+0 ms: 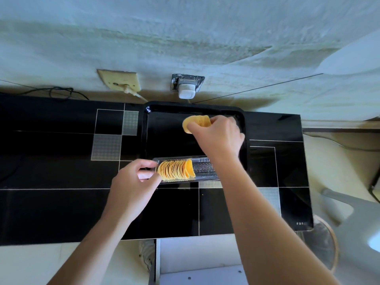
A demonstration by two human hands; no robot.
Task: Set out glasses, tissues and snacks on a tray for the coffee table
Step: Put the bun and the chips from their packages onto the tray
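Note:
A black rectangular tray (164,112) lies on the black glass table (51,208), pushed against the wall. Across the tray's near edge rests a clear plastic chip holder (203,167) with a row of yellow crisps (175,169) stacked in its left half. My left hand (133,188) grips the holder's left end. My right hand (218,134) is over the tray's far right part, shut on a small stack of crisps (195,122) held just above the tray floor. No glasses or tissues are in view.
Two wall sockets (186,86) with plugs and cables sit just behind the tray. A white chair (349,212) and a round fan (320,243) stand to the right of the table. A white shelf unit (197,260) is under the table's front edge.

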